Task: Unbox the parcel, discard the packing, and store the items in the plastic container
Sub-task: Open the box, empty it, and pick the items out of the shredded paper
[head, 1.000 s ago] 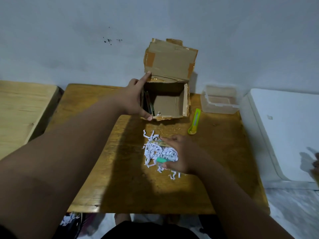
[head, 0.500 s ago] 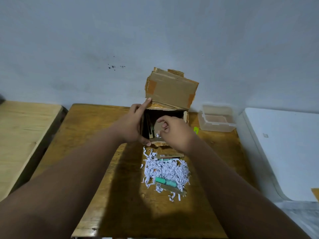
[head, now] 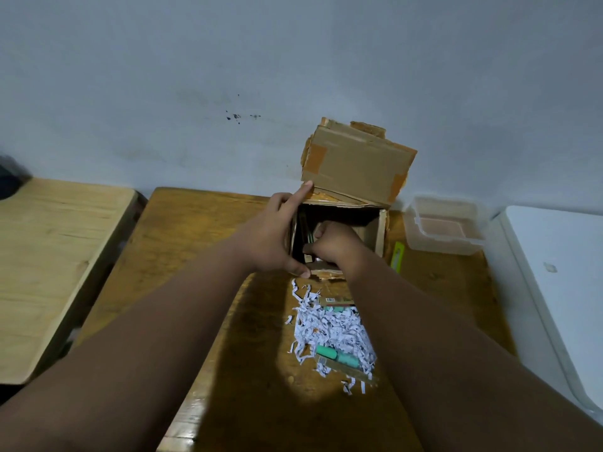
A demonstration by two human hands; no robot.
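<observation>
The open cardboard parcel [head: 357, 164] stands at the back of the wooden table [head: 202, 243], its flap raised against the wall. My left hand [head: 272, 238] grips the parcel's left wall, index finger up on the flap's corner. My right hand [head: 332, 244] reaches down inside the box with curled fingers; what they touch is hidden in the dark interior. A heap of white shredded paper [head: 329, 331] lies in front of the box, with green-capped items [head: 337, 355] and a flat brown packet [head: 336, 300] among it. The clear plastic container [head: 445, 228] sits to the right of the parcel.
A yellow-green box cutter [head: 397, 256] lies between the parcel and the container. A lighter wooden table [head: 49, 256] stands to the left, a white surface [head: 561, 275] to the right. The wall rises directly behind the box.
My right hand left the shredded paper heap and went into the parcel, now deeper than half a second ago. My left hand stays on the box wall. The view tilted upward.
</observation>
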